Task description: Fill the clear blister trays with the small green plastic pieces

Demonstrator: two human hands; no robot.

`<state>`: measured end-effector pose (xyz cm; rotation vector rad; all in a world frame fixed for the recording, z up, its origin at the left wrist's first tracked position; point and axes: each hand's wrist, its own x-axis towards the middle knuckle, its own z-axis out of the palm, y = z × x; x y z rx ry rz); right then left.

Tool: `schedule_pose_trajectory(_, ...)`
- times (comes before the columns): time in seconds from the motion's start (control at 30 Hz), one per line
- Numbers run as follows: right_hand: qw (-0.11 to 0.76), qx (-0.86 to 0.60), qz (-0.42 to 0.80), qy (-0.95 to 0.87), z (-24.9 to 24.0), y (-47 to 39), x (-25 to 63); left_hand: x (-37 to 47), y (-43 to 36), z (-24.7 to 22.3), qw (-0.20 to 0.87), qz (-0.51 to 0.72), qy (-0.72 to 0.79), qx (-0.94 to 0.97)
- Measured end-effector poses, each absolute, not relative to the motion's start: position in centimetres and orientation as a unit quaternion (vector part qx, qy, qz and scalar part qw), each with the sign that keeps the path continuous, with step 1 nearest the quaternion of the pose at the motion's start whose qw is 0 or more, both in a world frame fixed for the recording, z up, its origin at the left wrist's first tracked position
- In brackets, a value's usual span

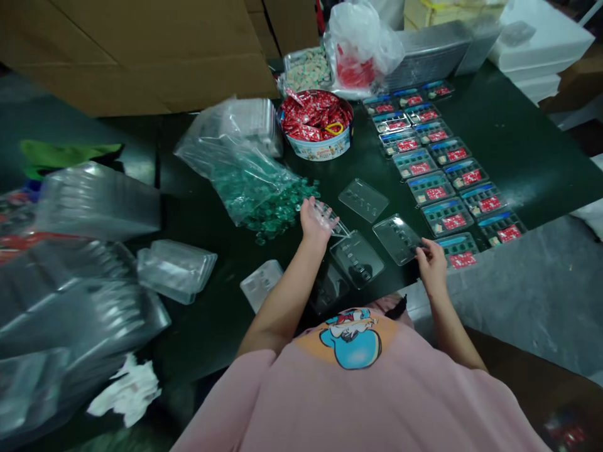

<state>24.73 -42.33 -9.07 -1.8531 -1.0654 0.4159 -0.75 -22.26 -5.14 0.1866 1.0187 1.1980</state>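
Observation:
My left hand (318, 220) is closed around a clear plastic tray (333, 220), beside a plastic bag (249, 182) spilling small green pieces (271, 210). With its fingers at the right edge of another clear tray (397, 238), my right hand (431, 257) pinches that edge. Between the hands, a clear tray (358, 258) lies flat on the dark green table (541, 150), and one more (363, 199) lies farther back. To the right stand rows of filled trays (434, 188), each with a red packet, a blue item and dark or green compartments.
A round tin (320, 149) of red packets stands at the back centre. Stacks of clear trays (98, 201) fill the left. Behind are a cardboard box (141, 56), a white bag (362, 44) with red contents and white foam boxes (541, 47).

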Motion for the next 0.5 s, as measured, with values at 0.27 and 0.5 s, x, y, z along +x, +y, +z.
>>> schedule_pose_trajectory(0.27, 0.473, -0.752, 0.211, -0.408, -10.0, -42.2, 24.2, 4.4, -21.3, -6.3, 0.609, 0.569, 0.523, 0.177)
schedule_pose_trajectory(0.5, 0.498, -0.737, 0.215, -0.403, -10.6, -40.0, 23.2, 6.8, -17.0, -8.9, 0.523, 0.525, 0.586, 0.328)
